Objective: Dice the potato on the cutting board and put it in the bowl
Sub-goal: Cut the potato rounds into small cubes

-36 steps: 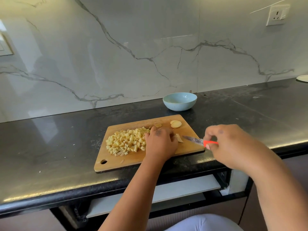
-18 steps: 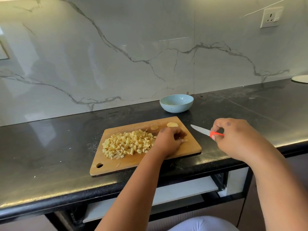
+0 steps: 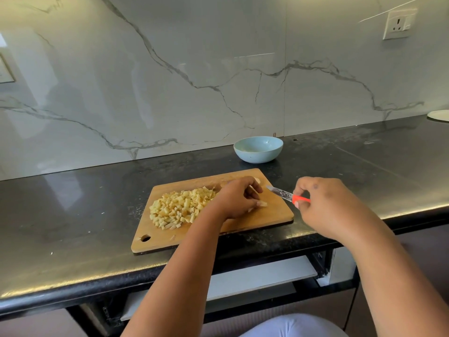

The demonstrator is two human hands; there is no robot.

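Note:
A wooden cutting board (image 3: 274, 210) lies on the black counter with a heap of diced potato (image 3: 181, 207) on its left half. My left hand (image 3: 237, 199) is over the board's right part, fingers curled round a potato slice; a small potato piece (image 3: 263, 204) lies by its fingertips. My right hand (image 3: 323, 205) holds a knife (image 3: 281, 193) by its orange handle, the blade pointing left over the board's right edge. Behind the board a light blue bowl (image 3: 258, 149) stands with nothing visible inside.
The black counter (image 3: 73, 215) runs along a marble wall. A white plate (image 3: 438, 115) shows at the far right edge. A wall socket (image 3: 398, 24) is at the upper right. Below the counter's front edge is an open shelf.
My left hand has shifted toward the board's far right corner, covering the slices there. The knife was drawn off to the right of the board, then brought back toward its right edge.

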